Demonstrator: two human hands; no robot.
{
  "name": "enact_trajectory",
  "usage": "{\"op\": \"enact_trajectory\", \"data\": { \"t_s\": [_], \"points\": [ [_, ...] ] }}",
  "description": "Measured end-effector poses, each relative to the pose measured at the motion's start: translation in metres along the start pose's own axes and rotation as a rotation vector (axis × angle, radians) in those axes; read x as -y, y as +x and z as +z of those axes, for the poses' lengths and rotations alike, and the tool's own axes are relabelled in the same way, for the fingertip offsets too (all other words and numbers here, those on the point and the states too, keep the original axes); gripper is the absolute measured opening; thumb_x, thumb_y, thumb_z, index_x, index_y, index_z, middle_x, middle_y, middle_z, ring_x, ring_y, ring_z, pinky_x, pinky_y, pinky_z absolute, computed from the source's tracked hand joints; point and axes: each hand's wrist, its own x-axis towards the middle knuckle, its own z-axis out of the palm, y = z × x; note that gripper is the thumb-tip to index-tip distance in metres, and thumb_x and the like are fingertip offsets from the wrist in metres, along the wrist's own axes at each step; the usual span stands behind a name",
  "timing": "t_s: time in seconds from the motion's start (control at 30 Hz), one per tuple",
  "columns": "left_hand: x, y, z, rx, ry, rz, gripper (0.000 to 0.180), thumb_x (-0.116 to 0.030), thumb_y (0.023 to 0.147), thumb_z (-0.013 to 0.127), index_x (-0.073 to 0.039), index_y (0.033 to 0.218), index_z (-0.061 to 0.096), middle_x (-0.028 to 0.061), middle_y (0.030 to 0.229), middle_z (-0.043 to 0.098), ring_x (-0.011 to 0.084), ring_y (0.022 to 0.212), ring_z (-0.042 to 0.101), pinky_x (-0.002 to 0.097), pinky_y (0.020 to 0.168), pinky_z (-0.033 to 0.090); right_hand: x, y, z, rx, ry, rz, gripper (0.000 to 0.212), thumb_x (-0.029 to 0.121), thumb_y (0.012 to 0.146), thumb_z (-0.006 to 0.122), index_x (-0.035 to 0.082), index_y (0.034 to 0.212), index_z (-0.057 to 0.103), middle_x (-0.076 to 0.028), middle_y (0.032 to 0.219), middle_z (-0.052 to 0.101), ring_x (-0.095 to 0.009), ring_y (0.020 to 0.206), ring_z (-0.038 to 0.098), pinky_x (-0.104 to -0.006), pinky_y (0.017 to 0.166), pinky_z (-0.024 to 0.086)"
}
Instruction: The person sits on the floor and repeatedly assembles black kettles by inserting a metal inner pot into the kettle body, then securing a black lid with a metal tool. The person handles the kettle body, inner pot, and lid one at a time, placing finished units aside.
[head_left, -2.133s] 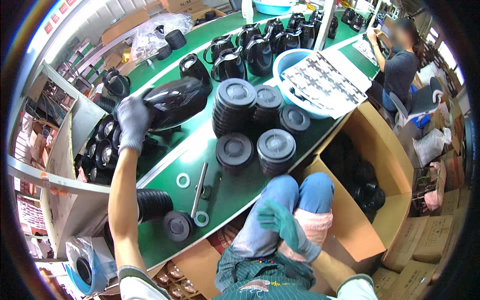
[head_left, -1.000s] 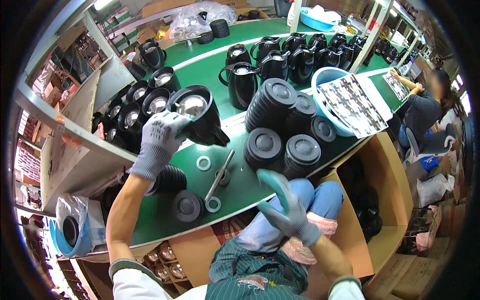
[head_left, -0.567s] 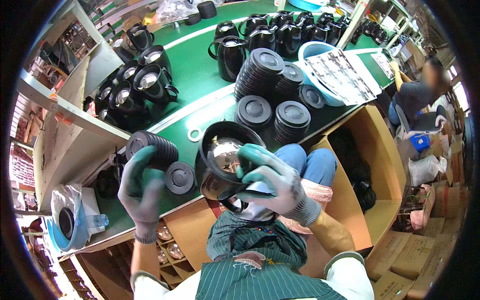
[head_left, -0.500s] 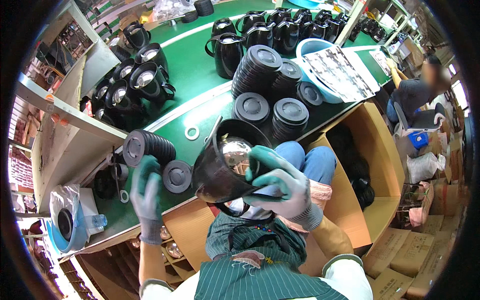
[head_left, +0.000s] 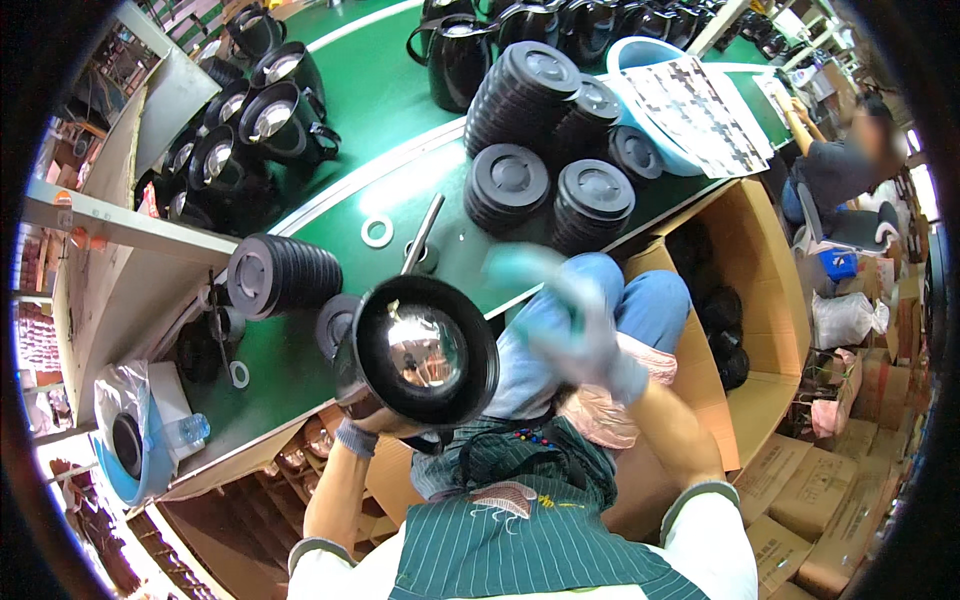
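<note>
My left hand supports a black jug in front of my lap, gripping it from below and behind. Most of that hand is hidden by the jug. The jug's mouth faces me and shows a shiny mirrored liner inside. To the right of the jug, my right hand, in a white and green glove, is smeared by motion and apart from it. On the green table just beyond the jug are a metal rod and a white ring.
Stacks of black ridged discs stand on the table, with another stack lying sideways at left. Several black jugs are grouped at far left. A blue basin sits at back right, above an open cardboard box. A co-worker sits beyond.
The jug has turned so its mouth faces me. My left hand has gone from beside it to holding it; my right hand has come off it and moved right.
</note>
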Motion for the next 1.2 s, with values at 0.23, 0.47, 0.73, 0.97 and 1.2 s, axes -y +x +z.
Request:
{"op": "enact_trajectory", "data": {
  "t_s": [0.23,0.47,0.73,0.97,1.2],
  "points": [
    [0.013,0.003,0.002,-0.064,0.040,-0.053,0.056,-0.023,0.106,0.055,-0.005,0.157,0.040,0.0170,0.156,0.049,0.0292,0.138,0.054,0.0441,0.115,0.047,-0.125,0.122,-0.012,-0.062,-1.516,0.512,0.124,0.085,0.081,0.058,0.010,0.167,0.008,-0.034,0.154,0.043,-0.048,0.150,0.033,-0.0690,0.122,0.008],
    [0.023,0.006,0.002,-0.068,0.085,-0.052,0.057,-0.026,0.106,0.056,-0.005,0.157,0.040,0.0165,0.157,0.049,0.0287,0.139,0.053,0.0439,0.117,0.045,-0.069,0.094,-0.012,-0.175,-1.068,0.240,0.113,0.062,0.071,0.083,0.014,0.162,0.034,-0.027,0.146,0.050,-0.042,0.139,0.046,-0.0557,0.124,0.022],
    [0.010,0.033,-0.009,0.148,0.360,0.084,0.057,-0.029,0.106,0.057,-0.006,0.155,0.042,0.0160,0.156,0.049,0.0281,0.139,0.053,0.0433,0.118,0.043,-0.006,-0.014,0.000,0.084,-0.108,-0.016,0.121,0.044,0.058,0.099,0.002,0.157,0.043,-0.023,0.162,0.033,-0.038,0.147,0.042,-0.0453,0.120,0.036],
    [-0.009,0.045,-0.014,0.209,0.199,0.024,0.048,-0.024,0.102,0.061,-0.002,0.144,0.053,0.0158,0.143,0.059,0.0273,0.125,0.061,0.0412,0.109,0.049,0.009,-0.045,-0.016,-0.001,-0.177,-0.176,0.117,0.056,0.058,0.095,0.003,0.152,0.051,-0.027,0.158,0.036,-0.046,0.142,0.045,-0.0498,0.116,0.039],
    [-0.049,0.035,-0.026,-0.288,-0.288,-0.090,0.040,-0.019,0.098,0.066,0.001,0.132,0.065,0.0156,0.130,0.069,0.0265,0.111,0.069,0.0392,0.099,0.056,0.001,-0.072,-0.013,-0.191,0.201,0.028,0.117,0.040,0.061,0.100,0.000,0.156,0.044,-0.020,0.155,0.046,-0.031,0.139,0.051,-0.0408,0.119,0.039]
  ]
}}
